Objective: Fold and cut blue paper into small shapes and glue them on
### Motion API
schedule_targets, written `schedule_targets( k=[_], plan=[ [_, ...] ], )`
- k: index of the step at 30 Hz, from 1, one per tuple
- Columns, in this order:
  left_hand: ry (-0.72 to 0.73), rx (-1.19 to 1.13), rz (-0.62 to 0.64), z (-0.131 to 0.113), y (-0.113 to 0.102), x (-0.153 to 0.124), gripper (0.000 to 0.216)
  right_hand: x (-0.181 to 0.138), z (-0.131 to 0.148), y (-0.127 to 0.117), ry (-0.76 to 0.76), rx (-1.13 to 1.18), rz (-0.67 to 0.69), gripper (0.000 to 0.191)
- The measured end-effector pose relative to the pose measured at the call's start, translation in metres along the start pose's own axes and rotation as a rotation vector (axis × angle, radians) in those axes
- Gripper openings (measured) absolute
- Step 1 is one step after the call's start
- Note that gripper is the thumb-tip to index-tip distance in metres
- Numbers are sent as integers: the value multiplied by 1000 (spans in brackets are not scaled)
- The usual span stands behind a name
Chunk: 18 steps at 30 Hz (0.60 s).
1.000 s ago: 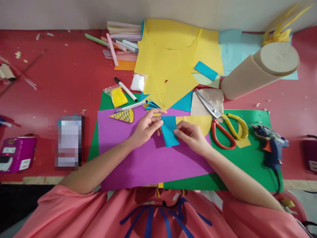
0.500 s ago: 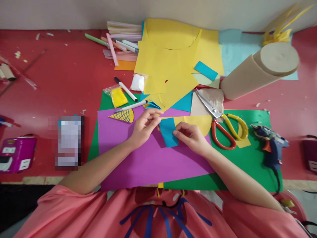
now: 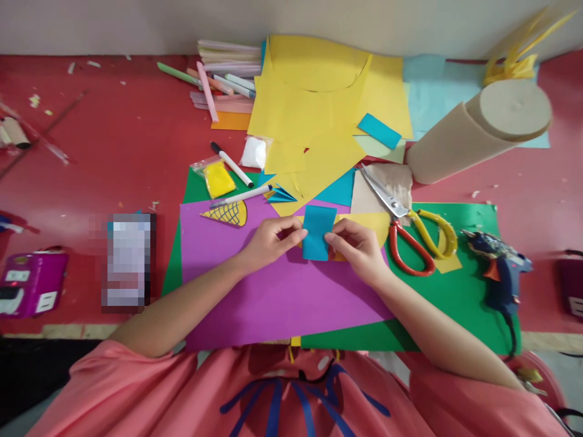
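A small blue paper rectangle (image 3: 319, 227) is held up between my two hands, with a faint crease across it. My left hand (image 3: 277, 243) pinches its left edge between thumb and fingers. On the opposite edge, my right hand (image 3: 355, 246) grips it the same way. Beneath them lies a purple sheet (image 3: 273, 297) on a larger green sheet (image 3: 460, 315). Just left of my left hand is a yellow paper cone shape (image 3: 228, 213) with a blue net pattern. A folded blue paper piece (image 3: 282, 194) rests above that hand.
Scissors (image 3: 398, 209) with red and yellow handles lie to the right, near a glue gun (image 3: 498, 264). A beige roll (image 3: 473, 133) stands behind. Yellow sheets (image 3: 319, 109), markers (image 3: 232, 164), a yellow clay packet (image 3: 218, 178) and a blurred-out phone (image 3: 130, 261) are also around.
The blue paper has moved slightly up and right and turned more upright. My left hand came down and now grips its left edge; before, it was raised beside the paper's upper corner.
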<state>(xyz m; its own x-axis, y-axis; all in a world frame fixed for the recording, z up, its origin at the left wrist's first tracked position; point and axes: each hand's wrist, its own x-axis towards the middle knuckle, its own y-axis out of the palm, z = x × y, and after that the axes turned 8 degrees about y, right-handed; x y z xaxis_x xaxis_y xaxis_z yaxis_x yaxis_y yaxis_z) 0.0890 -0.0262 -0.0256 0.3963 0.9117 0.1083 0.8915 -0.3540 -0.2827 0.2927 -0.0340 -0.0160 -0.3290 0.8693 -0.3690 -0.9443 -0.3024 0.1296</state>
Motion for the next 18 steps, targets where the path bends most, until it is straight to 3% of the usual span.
schedule_targets(
  k=[7,18],
  plan=[
    [-13,2,5,-2,1,0,33,0,4,-2,81,-13,61,33],
    [2,67,50,0,1,-1,38,1,3,-1,86,18,22,32]
  ],
)
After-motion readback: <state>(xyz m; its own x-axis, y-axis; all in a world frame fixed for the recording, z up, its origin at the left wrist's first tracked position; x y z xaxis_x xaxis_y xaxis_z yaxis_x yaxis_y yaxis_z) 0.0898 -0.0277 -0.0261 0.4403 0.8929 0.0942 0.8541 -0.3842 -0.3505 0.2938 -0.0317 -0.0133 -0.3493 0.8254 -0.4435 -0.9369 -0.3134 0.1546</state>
